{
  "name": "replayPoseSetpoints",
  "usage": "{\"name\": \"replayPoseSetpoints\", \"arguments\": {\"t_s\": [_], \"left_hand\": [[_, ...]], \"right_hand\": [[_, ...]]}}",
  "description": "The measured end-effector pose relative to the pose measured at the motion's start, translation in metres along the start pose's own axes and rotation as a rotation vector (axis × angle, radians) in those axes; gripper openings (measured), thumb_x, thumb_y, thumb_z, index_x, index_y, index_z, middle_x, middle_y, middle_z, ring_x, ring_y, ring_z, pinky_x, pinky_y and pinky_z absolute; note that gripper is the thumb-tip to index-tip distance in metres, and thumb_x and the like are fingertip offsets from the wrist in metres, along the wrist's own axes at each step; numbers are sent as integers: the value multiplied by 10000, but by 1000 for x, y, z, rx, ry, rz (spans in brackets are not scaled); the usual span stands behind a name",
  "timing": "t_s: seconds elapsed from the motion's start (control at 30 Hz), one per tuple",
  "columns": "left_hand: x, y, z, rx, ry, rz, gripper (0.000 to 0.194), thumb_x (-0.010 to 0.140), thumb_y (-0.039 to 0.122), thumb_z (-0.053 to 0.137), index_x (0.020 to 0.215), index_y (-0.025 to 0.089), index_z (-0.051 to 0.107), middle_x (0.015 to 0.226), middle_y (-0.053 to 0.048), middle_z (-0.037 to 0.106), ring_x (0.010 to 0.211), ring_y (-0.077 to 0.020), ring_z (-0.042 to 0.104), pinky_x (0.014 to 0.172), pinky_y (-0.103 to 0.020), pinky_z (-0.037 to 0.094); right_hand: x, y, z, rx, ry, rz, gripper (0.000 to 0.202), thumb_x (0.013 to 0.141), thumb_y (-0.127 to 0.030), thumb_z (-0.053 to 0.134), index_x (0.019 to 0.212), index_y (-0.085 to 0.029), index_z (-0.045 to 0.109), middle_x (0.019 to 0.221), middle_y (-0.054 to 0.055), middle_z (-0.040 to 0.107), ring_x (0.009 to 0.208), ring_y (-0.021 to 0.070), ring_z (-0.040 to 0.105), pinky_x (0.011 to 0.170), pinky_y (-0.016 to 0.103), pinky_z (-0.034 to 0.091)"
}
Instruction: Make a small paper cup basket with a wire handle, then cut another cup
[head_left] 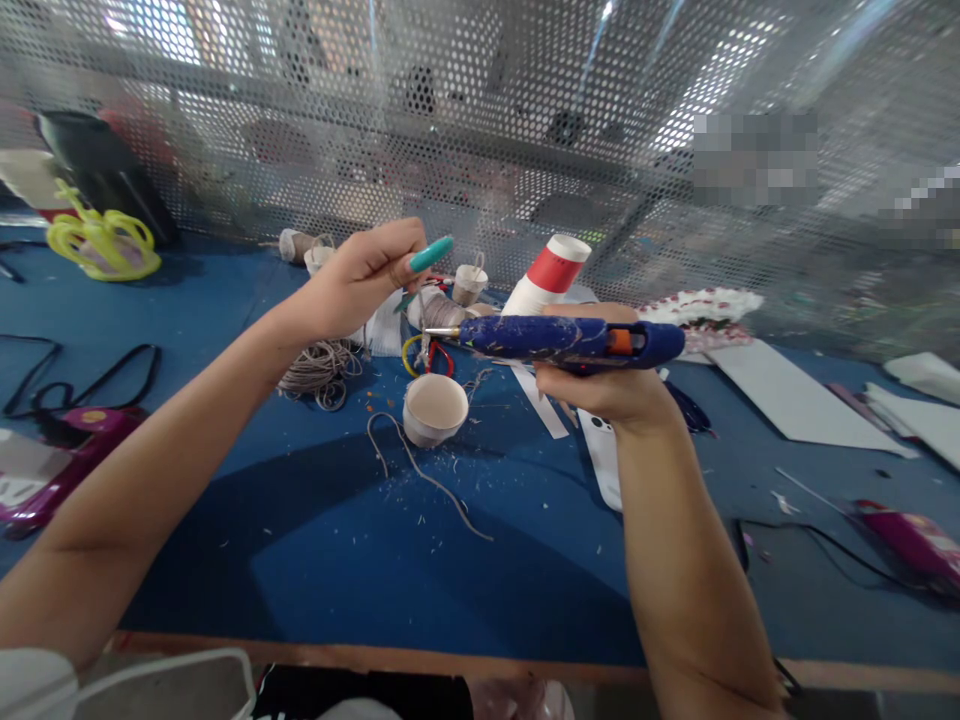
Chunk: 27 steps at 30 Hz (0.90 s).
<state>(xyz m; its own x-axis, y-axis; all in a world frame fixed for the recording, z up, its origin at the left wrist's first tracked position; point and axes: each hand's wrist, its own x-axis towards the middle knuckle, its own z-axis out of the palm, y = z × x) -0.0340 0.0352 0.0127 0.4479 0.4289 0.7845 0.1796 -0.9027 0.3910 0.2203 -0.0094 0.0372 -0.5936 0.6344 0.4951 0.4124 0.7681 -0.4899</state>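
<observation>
Bare forearms (left thumb teal-tipped)

From my remote seat I can make out no readable text, label, brand, number or sign.

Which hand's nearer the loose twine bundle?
Left. The left hand appears just above and right of the twine bundle; the right hand, holding the blue glue gun, is well off to its right.

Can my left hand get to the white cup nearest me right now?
Probably yes: nothing covers the white cup's mouth or near side. The left hand would likely have to steer around the nozzle of the glue gun, which the right hand holds. It may be pinching something.
</observation>
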Motion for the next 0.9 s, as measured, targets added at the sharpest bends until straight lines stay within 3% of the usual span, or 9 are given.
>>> {"name": "replayPoseSetpoints", "arguments": {"t_s": [0.13, 0.3, 0.4, 0.63, 0.9], "left_hand": [[0, 0, -2, 6, -8, -4, 381, 983, 418, 416, 674, 205, 482, 673, -9, 451, 627, -118, 406, 582, -302, 370], [-1, -1, -1, -6, 34, 9, 367, 974, 399, 434, 667, 206, 490, 656, -16, 457, 605, -131, 413, 559, -306, 341], [-1, -2, 0, -32, 28, 12, 353, 974, 399, 437, 683, 207, 495, 655, -12, 460, 602, -126, 415, 549, -303, 335], [-2, -3, 3, -33, 3, -69, 415, 978, 482, 409, 678, 202, 472, 647, 9, 397, 618, -105, 380, 561, -302, 331], [-1, -2, 5, 15, 30, -112, 446, 965, 518, 413, 650, 206, 459, 619, 9, 425, 598, -113, 403, 544, -310, 320]], "right_hand": [[-1, 0, -1, 32, -11, 20, 236, 623, -156, 602, 550, -227, 390, 526, -51, 423, 486, 91, 365, 475, 266, 334], [-4, 1, 0, 60, 31, 118, 225, 714, -303, 663, 626, -243, 465, 571, -29, 505, 531, 132, 476, 523, 296, 432], [-5, 5, 0, 54, 46, 102, 262, 707, -351, 722, 626, -247, 495, 618, -21, 549, 591, 149, 525, 583, 317, 473], [-6, 5, -1, 112, 58, 67, 257, 653, -199, 777, 598, -222, 527, 598, -27, 567, 552, 125, 505, 530, 288, 443], [-6, -1, -1, 120, 79, 111, 208, 654, -235, 761, 622, -222, 555, 605, 0, 606, 584, 150, 547, 521, 299, 458]]}}
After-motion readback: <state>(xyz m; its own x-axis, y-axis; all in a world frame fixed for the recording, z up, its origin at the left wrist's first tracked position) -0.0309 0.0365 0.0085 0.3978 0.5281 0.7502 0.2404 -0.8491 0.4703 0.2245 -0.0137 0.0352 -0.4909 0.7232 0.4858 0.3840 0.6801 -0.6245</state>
